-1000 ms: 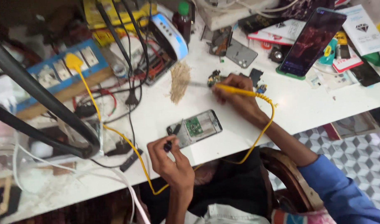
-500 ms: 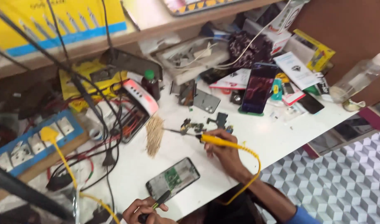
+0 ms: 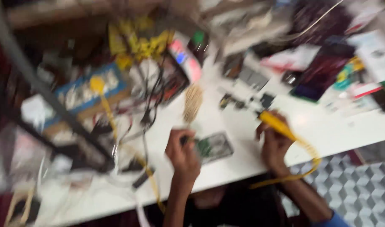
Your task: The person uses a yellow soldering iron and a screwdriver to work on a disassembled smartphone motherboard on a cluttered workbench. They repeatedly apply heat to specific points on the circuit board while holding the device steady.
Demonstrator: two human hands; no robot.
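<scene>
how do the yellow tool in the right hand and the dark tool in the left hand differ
The yellow tool is bright and shows long beyond the right hand, trailing a yellow cord. The dark tool is mostly hidden in the left hand, beside the opened phone. Both are gripped above the white table.

Single head view, steeply down over workbench [image 3: 226, 168].

whole bench motion-blurred, small parts [image 3: 243, 103] unreadable, hands' grips unclear
</scene>
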